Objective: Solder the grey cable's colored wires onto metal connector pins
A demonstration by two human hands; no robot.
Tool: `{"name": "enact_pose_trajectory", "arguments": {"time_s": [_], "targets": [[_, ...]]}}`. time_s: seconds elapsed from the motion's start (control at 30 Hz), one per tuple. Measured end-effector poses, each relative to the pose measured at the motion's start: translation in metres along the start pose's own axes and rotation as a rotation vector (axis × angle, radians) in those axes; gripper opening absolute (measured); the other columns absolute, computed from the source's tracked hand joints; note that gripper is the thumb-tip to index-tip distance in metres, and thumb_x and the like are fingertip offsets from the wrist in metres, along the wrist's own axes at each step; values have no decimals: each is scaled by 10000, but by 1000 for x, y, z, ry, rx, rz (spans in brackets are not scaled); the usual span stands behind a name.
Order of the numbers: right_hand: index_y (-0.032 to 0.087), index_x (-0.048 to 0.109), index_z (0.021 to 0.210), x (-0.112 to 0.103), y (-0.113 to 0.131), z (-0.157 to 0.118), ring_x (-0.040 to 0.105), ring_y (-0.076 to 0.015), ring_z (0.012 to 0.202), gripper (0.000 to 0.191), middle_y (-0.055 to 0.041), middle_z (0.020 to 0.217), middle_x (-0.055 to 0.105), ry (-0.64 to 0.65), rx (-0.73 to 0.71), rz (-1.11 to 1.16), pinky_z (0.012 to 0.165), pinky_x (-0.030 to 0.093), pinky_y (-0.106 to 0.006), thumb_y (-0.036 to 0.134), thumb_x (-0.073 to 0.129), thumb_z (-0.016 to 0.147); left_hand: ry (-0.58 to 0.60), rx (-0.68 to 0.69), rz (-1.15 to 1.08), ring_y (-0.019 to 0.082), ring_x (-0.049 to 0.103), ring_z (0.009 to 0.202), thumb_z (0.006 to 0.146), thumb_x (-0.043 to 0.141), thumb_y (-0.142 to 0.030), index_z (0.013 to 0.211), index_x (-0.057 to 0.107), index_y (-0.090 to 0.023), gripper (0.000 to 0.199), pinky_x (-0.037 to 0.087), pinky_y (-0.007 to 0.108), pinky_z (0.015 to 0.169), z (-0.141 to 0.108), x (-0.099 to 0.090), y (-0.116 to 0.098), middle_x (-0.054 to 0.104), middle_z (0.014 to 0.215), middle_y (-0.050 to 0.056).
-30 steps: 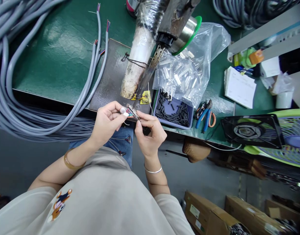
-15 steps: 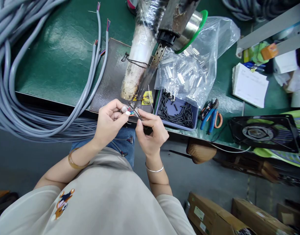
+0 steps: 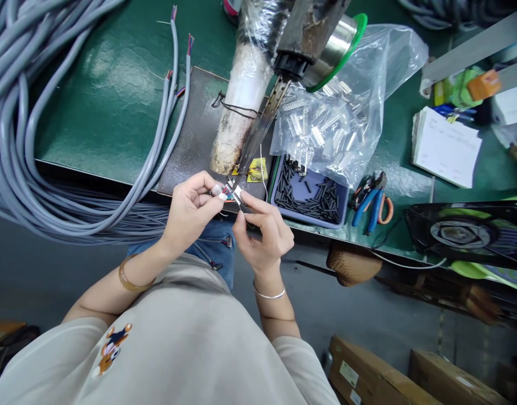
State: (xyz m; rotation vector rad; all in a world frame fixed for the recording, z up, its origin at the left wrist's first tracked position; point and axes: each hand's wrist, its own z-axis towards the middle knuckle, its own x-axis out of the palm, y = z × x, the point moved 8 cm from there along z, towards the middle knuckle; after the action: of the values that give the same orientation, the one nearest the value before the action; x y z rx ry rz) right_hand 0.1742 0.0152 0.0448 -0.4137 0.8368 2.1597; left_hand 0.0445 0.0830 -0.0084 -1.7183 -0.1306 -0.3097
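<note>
At the tabletop's (image 3: 102, 90) near edge, the left hand (image 3: 193, 203) pinches coloured wires (image 3: 227, 193) between thumb and forefinger; the right hand (image 3: 264, 232) has its thumb and forefinger closed on the right end of a small connector (image 3: 236, 196). The iron (image 3: 258, 138) slants down to the connector, over a dark mat (image 3: 190, 132); whether its tip touches is too small to tell. Along the near edge, rightward, come a tray (image 3: 346, 199) of black tubes (image 3: 309, 209), pliers (image 3: 373, 203) and a fan (image 3: 461, 232). Grey cables (image 3: 26, 107) loop over the near edge at left. Farther back, a clear bag (image 3: 378, 79) of connectors overlaps the tray, beside a solder spool (image 3: 332, 50); a notepad (image 3: 446, 146) lies toward the right.
</note>
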Motion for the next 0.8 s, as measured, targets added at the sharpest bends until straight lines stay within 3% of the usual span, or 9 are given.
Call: {"name": "enact_pose_trajectory", "arguments": {"time_s": [0.23,0.47,0.8], "targets": [[219,566,886,0,0,-3,770,-162,891,191,-76,1076,787,1,5,9,730,614,-251,66,677,859,8,-42,12,2,372,424,684,720,-161,692,567,-150,153,273,141,370,1,-2,3,626,703,-17],[209,585,853,4,-18,-3,765,-181,918,146,-54,1034,780,22,219,209,784,631,-324,88,659,884,61,-135,2,24,387,386,697,755,-202,713,577,-150,187,301,142,364,-4,-3,6,528,530,-48],[214,593,870,3,-12,1,759,-167,922,162,-58,1045,783,10,128,139,782,617,-306,74,674,873,16,-8,9,6,367,428,716,722,-158,717,536,-157,185,292,140,398,-2,0,-2,562,639,-44]]}}
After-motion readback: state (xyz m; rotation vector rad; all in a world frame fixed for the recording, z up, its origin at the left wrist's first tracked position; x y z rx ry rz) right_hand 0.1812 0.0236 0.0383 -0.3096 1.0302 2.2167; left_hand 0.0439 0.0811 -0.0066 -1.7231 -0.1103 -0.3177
